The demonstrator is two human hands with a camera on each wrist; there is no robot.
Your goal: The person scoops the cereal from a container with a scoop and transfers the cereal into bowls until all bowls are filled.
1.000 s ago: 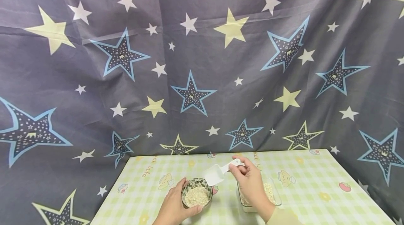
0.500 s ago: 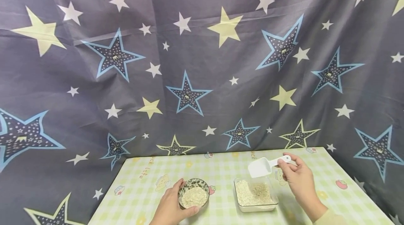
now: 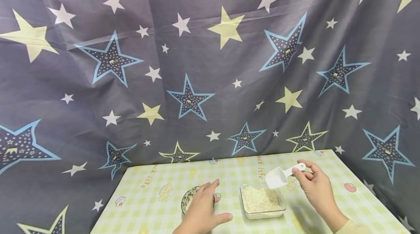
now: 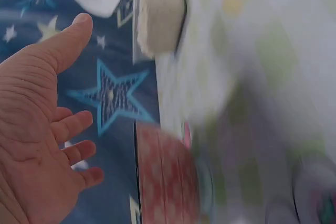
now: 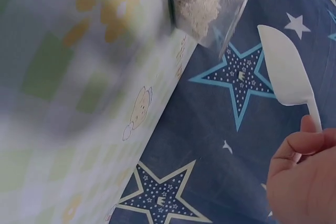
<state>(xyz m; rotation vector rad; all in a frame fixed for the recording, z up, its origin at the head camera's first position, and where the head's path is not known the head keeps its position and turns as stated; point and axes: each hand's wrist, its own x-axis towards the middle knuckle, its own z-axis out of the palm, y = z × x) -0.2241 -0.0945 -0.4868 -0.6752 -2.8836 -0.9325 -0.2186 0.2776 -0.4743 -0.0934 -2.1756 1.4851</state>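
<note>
While right hand (image 3: 316,186) pinches scoop (image 3: 281,175) handle, bowl end pointing left, left hand (image 3: 202,208) hovers spread.

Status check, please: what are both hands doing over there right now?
Left hand open above small bowl. Right hand pinches white scoop over clear oat container. Nothing blocking.

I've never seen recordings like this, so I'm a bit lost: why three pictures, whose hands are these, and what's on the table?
A person wears three cameras: one on the head, one on each wrist. The head view looks down at a checked tablecloth before a star-print curtain. On it stand a patterned bowl and a clear container of pale flakes. The left hand, fingers spread, hovers over the bowl and holds nothing; its wrist view shows the open palm. The right hand pinches the handle of a white scoop above the container; its wrist view shows that scoop from below.
</note>
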